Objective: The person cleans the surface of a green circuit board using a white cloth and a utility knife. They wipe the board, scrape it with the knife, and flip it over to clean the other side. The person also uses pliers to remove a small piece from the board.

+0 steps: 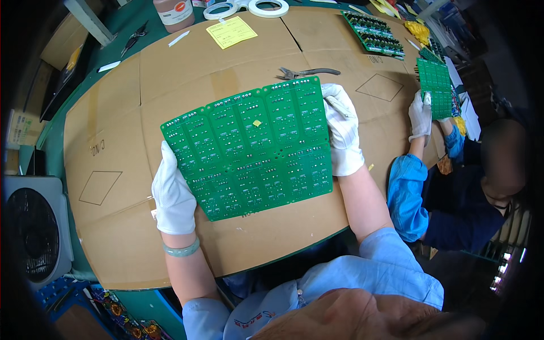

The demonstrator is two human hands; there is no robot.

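A large green circuit board panel (255, 150) is held up over the cardboard, its soldered side facing me. Scored lines divide it into several sections, and a small yellow sticker (257, 123) sits on its upper part. My left hand (171, 192), in a white glove, grips the board's left edge. The right edge is gripped near its top corner by my right hand (341, 130), also gloved in white. Parts of the fingers of both hands are hidden behind the board. Just beyond the top edge lies a pair of cutting pliers (309, 73) with dark handles.
Cardboard (122, 226) covers the green table. A populated board (374, 35) lies far right; a yellow note (231, 32), white tape rolls (268, 8) and a bottle (174, 14) stand farther back. At right, a co-worker's gloved hands (420, 117) hold another board. A fan (37, 229) stands left.
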